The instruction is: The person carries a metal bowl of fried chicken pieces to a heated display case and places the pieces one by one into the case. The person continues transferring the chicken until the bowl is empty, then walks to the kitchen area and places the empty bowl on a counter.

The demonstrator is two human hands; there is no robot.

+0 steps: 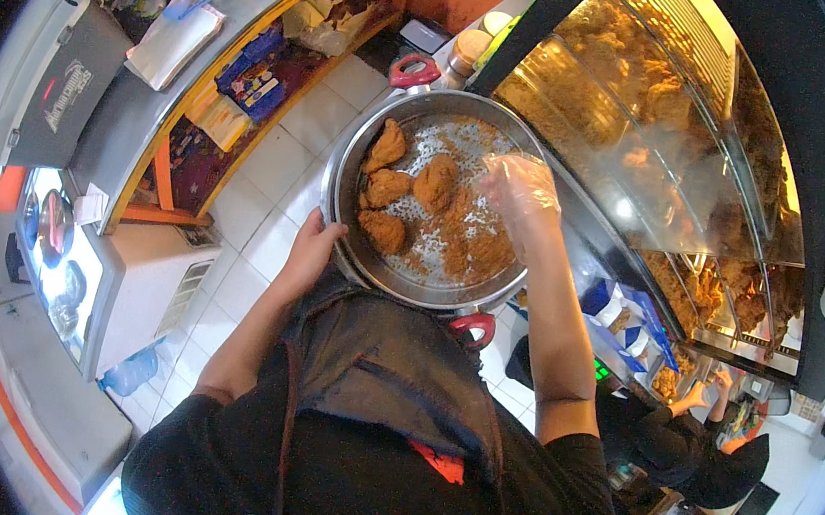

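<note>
A large round steel pot (336, 197) with red handles is right in front of me. Several pieces of breaded fried chicken (435, 182) lie on its perforated steel insert, mostly at the left, with brown crumbs (475, 253) scattered at the right. My left hand (314, 246) grips the pot's left rim, its thumb over the edge. Over the right part of the pot is my right hand (522, 186) in a clear plastic glove, fingers bent and pointing left. Whether anything is between those fingers cannot be made out.
A lit glass display case (644, 131) full of fried chicken stands close on the right. At the left runs a metal counter (258, 7) with shelves below. A co-worker in black (694, 445) works at the lower right. A water jug (130, 371) stands on the tiled floor.
</note>
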